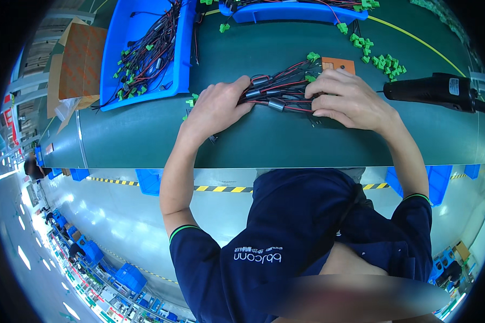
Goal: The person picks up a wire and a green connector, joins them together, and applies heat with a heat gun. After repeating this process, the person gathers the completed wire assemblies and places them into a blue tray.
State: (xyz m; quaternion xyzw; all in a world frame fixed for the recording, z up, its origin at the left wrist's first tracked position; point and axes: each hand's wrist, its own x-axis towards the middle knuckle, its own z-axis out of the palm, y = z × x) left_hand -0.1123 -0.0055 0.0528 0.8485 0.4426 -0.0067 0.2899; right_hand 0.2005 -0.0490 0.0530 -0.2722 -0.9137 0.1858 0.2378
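A bundle of thin black and red wire harnesses (291,86) lies across the green bench in front of me, with several grey cylindrical cores (276,104) on the wires. My left hand (219,105) is closed around the bundle's left end, its thumb below the wires. At the other end, the curled fingers of my right hand (350,99) grip the harnesses. Loose wire ends poke out below that hand. An orange block (348,65) sits just beyond my right fingers, with a green connector (313,56) beside it. My fingers hide part of both bundle ends.
To the left, a blue bin (184,64) holds more harnesses; a cardboard box (83,62) stands beside it. Another blue bin (302,13) is at the far edge. Loose green connectors (389,65) are scattered at far right, near a black handheld tool (431,92).
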